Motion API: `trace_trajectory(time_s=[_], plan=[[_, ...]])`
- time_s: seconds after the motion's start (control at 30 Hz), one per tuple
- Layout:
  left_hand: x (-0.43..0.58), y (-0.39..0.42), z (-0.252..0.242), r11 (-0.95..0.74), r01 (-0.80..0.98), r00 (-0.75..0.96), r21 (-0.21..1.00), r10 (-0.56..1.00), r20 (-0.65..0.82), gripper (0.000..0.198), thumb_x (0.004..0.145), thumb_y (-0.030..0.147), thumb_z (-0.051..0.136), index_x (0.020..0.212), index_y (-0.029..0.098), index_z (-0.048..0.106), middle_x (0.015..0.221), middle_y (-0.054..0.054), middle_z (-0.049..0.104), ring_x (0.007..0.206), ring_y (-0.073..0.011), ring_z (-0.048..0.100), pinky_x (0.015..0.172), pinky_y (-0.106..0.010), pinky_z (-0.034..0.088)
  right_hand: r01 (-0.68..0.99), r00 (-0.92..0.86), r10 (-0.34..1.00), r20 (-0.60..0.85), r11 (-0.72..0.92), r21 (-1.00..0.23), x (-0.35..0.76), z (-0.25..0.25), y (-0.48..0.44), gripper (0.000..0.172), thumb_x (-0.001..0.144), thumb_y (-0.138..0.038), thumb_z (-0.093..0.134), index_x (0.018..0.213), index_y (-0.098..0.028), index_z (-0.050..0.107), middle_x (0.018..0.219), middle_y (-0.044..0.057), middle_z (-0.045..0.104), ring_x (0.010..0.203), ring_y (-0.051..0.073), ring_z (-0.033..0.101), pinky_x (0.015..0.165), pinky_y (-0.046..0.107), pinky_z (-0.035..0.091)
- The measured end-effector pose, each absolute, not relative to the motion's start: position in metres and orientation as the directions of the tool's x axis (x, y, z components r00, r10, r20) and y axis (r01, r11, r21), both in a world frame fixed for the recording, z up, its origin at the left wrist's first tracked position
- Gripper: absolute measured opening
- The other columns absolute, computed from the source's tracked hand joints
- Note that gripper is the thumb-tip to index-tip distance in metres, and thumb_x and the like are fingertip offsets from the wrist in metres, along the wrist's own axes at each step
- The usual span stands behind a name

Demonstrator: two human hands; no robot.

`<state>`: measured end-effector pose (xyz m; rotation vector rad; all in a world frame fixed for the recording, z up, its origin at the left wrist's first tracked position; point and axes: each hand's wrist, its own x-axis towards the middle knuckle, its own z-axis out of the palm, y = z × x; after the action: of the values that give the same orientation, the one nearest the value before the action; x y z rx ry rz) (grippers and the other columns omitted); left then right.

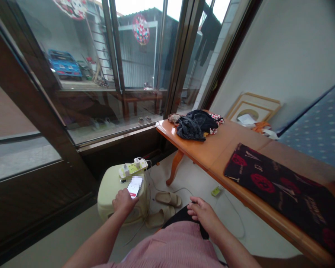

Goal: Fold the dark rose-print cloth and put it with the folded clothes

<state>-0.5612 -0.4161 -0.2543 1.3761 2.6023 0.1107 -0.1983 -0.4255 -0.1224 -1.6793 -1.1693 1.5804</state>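
My left hand (124, 201) is closed round a phone (134, 187) with a lit screen, holding it over a pale yellow stool-like box (111, 191). A power strip (133, 168) with plugs lies on top of that box just beyond the phone. My right hand (202, 213) rests on my lap with fingers curled loosely, its fingertips on the edge of a black cloth (184, 216). Whether it grips the cloth cannot be made out. A pink striped garment (173, 247) covers my lap.
A long wooden bench (209, 150) runs along the right with a dark patterned mat (279, 190) and a heap of dark clothes (197, 124). Beige slippers (164, 206) lie on the floor. Large glass windows (100, 74) stand ahead. Picture frames (252, 108) lean against the wall.
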Motion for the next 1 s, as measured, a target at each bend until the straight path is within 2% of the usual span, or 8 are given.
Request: trace_trajectory(time_s=[0.33, 0.6, 1.0], plan=[[-0.561, -0.413, -0.253, 0.596, 0.785, -0.574, 0.169, 0.803, -0.162, 0.063, 0.068, 0.057, 0.065, 0.113, 0.014, 0.057, 0.116, -0.019, 0.060, 0.106, -0.0351, 0.058, 0.079, -0.042, 0.046, 0.233, -0.084, 0.872, -0.482, -0.453, -0.860, -0.195, -0.125, -0.426, 0.056, 0.081, -0.041, 0.062, 0.129, -0.015, 0.051, 0.099, 0.009, 0.071, 0.087, 0.019, 0.068, 0.068, 0.027, 0.050], [-0.564, -0.413, -0.258, 0.594, 0.786, -0.577, 0.173, 0.804, -0.143, 0.060, 0.070, 0.056, 0.063, 0.114, 0.015, 0.055, 0.119, -0.018, 0.056, 0.108, -0.0352, 0.056, 0.079, -0.040, 0.045, 0.239, -0.076, 0.864, -0.498, -0.469, -0.850, -0.191, -0.137, -0.421, 0.059, 0.075, -0.043, 0.066, 0.126, -0.015, 0.054, 0.098, 0.009, 0.071, 0.082, 0.018, 0.068, 0.062, 0.025, 0.047], [-0.564, -0.414, -0.265, 0.620, 0.771, -0.607, 0.146, 0.785, -0.128, 0.059, 0.069, 0.056, 0.064, 0.112, 0.016, 0.055, 0.121, -0.016, 0.051, 0.108, -0.0347, 0.050, 0.081, -0.042, 0.044, 0.281, -0.065, 0.884, -0.462, -0.428, -0.859, -0.193, -0.134, -0.422, 0.052, 0.074, -0.043, 0.063, 0.117, -0.014, 0.060, 0.094, 0.008, 0.071, 0.081, 0.019, 0.068, 0.060, 0.025, 0.045]])
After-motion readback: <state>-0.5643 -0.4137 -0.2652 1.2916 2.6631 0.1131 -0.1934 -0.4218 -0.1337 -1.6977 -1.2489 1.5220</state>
